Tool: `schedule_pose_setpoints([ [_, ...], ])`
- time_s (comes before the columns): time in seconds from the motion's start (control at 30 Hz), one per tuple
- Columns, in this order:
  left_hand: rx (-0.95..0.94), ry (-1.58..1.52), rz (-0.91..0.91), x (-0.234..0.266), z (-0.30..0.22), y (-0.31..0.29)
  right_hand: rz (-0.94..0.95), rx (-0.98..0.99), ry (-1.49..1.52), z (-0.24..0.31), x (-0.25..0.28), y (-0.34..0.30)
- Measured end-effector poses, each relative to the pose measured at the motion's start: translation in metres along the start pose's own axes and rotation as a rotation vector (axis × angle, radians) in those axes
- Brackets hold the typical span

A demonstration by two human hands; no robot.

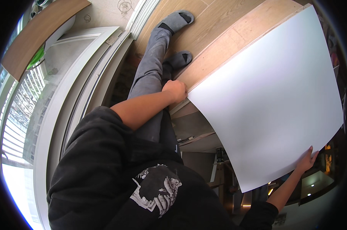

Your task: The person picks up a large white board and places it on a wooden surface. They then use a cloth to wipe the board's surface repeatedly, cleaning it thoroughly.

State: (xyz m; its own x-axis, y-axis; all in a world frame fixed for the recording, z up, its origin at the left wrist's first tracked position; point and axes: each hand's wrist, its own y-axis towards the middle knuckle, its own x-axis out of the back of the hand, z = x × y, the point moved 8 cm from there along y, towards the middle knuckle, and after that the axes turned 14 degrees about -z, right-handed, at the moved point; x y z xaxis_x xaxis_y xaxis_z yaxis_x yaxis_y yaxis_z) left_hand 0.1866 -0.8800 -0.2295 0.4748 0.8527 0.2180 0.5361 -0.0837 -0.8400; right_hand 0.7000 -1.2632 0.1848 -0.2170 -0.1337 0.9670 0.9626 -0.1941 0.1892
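A large, smooth white panel (273,96) fills the right side of the head view, tilted. A pale wooden strip (235,40) runs along its left edge; I cannot tell whether the two are joined. My left hand (176,91) is closed around the near left corner, where wood and white face meet, with its fingertips partly hidden. At the lower right edge, my right hand (306,161) grips the panel, one digit lying along the white face and others at the rim.
My grey slippers (176,21) stand on a wood-look floor (215,19). At left are a white sliding-door frame (77,88) and a curved-looking brown board (39,38). Shelves or furniture (196,130) show below the panel, and dark cluttered items lie beyond its right edge.
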Motion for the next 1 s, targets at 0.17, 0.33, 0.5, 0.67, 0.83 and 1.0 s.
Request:
schedule_pose_setpoints([
  [0.17, 0.030, 0.002, 0.058, 0.000, -0.002, -0.002, 0.012, 0.001, -0.001, -0.001, -0.001, 0.000],
  [0.33, -0.033, 0.002, -0.036, -0.003, -0.001, -0.002, 0.001, 0.031, -0.026, 0.001, -0.001, -0.001],
  [0.5, -0.049, 0.014, -0.065, -0.005, -0.002, -0.003, 0.003, -0.015, -0.015, 0.000, -0.004, -0.005],
  [0.67, -0.035, 0.022, -0.060, -0.005, -0.004, -0.005, -0.002, -0.028, 0.049, -0.004, -0.009, -0.008],
  [0.83, -0.028, 0.056, -0.030, -0.002, -0.007, -0.007, -0.003, -0.056, 0.040, -0.013, -0.019, -0.006],
  [1.0, -0.031, 0.068, -0.036, -0.001, -0.009, -0.008, -0.018, 0.047, 0.021, -0.022, -0.031, -0.003],
])
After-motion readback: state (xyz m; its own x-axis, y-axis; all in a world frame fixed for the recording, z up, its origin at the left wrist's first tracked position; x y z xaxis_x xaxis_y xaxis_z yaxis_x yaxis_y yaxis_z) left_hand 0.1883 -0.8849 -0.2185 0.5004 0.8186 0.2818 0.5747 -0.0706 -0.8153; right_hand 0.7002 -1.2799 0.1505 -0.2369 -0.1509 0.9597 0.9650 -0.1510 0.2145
